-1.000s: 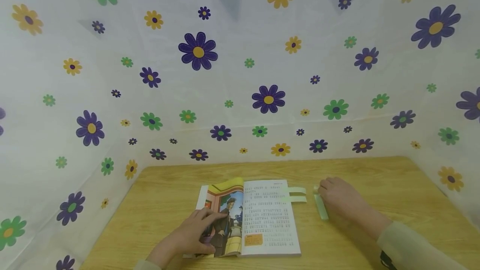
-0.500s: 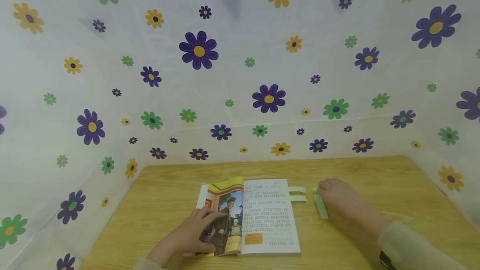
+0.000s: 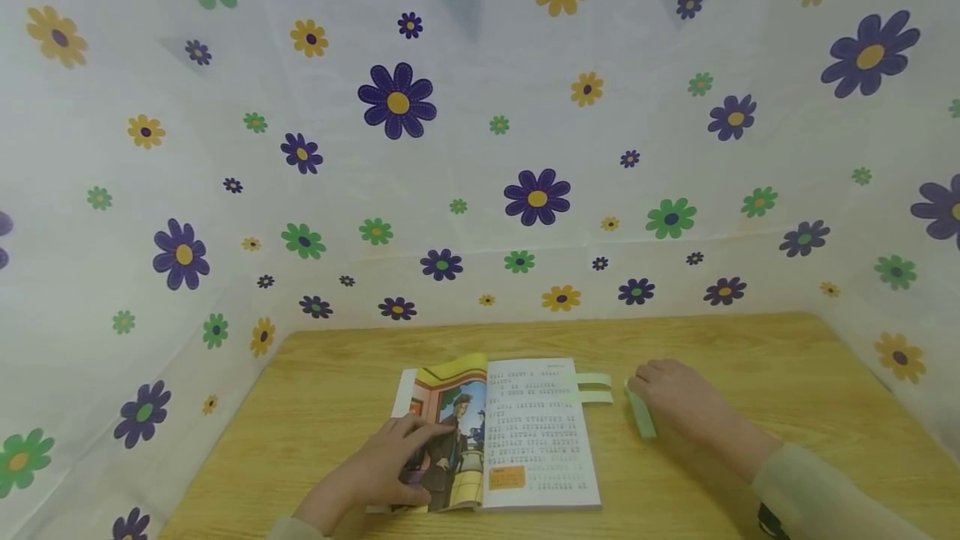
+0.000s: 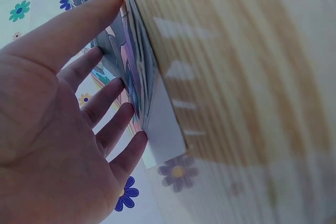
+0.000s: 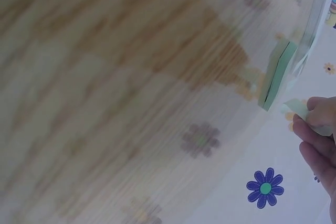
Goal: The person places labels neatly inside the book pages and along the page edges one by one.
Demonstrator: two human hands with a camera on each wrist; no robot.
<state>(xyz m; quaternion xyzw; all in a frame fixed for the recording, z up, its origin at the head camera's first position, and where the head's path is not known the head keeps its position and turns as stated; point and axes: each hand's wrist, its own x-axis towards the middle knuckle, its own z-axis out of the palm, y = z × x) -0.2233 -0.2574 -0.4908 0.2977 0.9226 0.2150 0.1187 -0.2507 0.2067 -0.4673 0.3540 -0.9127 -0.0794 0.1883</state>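
A book [image 3: 536, 436] lies spread on the table, a colour picture on its left page and print on its right page. My left hand [image 3: 386, 461] rests on the left page, fingers spread and nearly straight; in the left wrist view the thumb and fingertips touch the page near its outer edge. To the right of the book, my right hand [image 3: 675, 394] is over the upper end of a pale green sticky-note pad [image 3: 642, 415]. In the right wrist view its thumb and fingers pinch a thin pale green sticky strip [image 5: 297, 108], apart from the pad [image 5: 278, 76].
Two pale green sticky tabs [image 3: 596, 388] stick out from the right page's upper edge. An orange box [image 3: 507, 478] is printed low on that page. The wooden table [image 3: 330, 382] is enclosed by a white flower-patterned sheet [image 3: 465, 148] at the back and both sides.
My right hand has shifted very slightly down, nearer to me. The left hand and the book look unmoved.
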